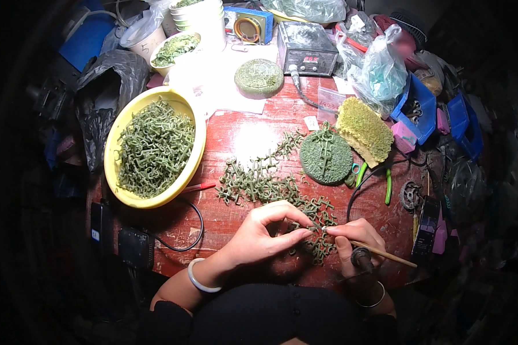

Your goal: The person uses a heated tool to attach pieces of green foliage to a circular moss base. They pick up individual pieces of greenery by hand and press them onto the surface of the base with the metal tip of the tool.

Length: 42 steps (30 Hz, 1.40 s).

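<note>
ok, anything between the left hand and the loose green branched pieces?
Nothing visible: the left hand is right at the green branched pieces. The right hand, holding a slim wooden stick, is to the right, not in between.

Looking Down from the Head

Worn at left of two side-by-side fisheyes; faces downward and forward across the red worktable (391,224); catches the black top (259,316) at the lower edge from very near, then the left hand (265,230) and right hand (357,236) close by; reaches the digital control box (306,49) farther off, near the upper edge; darkens toward the rim.
</note>
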Each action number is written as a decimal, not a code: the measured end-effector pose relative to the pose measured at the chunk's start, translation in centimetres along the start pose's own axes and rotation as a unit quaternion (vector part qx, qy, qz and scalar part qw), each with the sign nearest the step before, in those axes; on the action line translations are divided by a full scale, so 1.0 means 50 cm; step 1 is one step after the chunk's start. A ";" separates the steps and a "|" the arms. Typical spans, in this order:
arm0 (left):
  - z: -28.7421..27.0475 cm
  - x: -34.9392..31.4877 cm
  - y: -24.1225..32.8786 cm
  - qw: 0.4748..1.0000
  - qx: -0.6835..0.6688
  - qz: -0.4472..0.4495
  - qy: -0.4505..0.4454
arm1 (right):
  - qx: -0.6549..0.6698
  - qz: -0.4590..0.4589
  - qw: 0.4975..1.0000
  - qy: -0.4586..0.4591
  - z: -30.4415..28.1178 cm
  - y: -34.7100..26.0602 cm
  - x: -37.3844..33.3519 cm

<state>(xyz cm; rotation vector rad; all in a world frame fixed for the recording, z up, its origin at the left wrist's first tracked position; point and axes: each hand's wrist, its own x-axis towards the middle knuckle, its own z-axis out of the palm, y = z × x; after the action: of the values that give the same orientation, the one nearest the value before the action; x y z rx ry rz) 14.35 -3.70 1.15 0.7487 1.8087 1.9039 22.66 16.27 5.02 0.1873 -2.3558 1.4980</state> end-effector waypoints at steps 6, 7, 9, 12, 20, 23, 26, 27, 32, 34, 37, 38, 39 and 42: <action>-0.002 0.000 0.000 1.000 0.005 0.004 -0.005 | -0.004 0.011 1.000 -0.027 -0.003 -0.004 0.001; -0.002 0.000 0.000 1.000 0.000 -0.001 -0.007 | -0.004 0.009 1.000 -0.025 -0.002 -0.004 0.002; -0.001 0.001 0.002 1.000 -0.004 -0.006 -0.009 | -0.005 0.006 1.000 -0.022 0.000 -0.004 0.003; 0.000 0.000 0.001 1.000 0.001 -0.006 -0.004 | -0.003 -0.005 1.000 -0.003 0.003 -0.002 0.001; -0.001 -0.001 0.001 1.000 0.008 -0.006 0.000 | 0.005 0.014 1.000 -0.009 0.001 -0.003 -0.001; -0.001 0.000 -0.002 1.000 0.004 0.004 0.002 | 0.013 0.028 0.999 -0.015 -0.001 -0.006 -0.004; -0.001 -0.001 -0.002 1.000 0.005 0.004 0.004 | 0.009 0.019 1.000 -0.012 0.002 -0.006 -0.001; -0.001 -0.001 -0.002 1.000 0.005 0.004 0.003 | 0.008 0.019 1.000 -0.012 0.001 -0.006 -0.002; -0.002 0.002 -0.002 1.000 0.003 0.004 -0.002 | 0.014 0.033 0.999 -0.012 0.000 -0.005 -0.003; -0.002 0.001 -0.002 1.000 0.006 0.013 -0.001 | 0.022 0.042 0.999 -0.011 -0.002 -0.005 -0.008; -0.004 -0.001 -0.006 1.000 0.007 0.020 0.004 | 0.031 0.051 0.998 -0.016 -0.003 -0.002 -0.007; -0.004 0.000 -0.006 1.000 0.005 0.021 0.005 | 0.030 0.048 0.998 -0.019 -0.004 -0.003 -0.005; -0.005 0.000 -0.006 1.000 0.004 0.022 0.004 | 0.029 0.048 0.998 -0.019 -0.005 -0.002 -0.005; -0.006 0.001 -0.005 1.000 0.007 0.023 -0.002 | 0.037 0.043 0.998 -0.022 -0.004 -0.002 -0.003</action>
<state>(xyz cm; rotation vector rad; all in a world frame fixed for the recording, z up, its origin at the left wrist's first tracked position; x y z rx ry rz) 14.13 -3.88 0.91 0.8041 1.8199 1.9189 22.89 16.41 5.13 0.1396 -2.3717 1.6381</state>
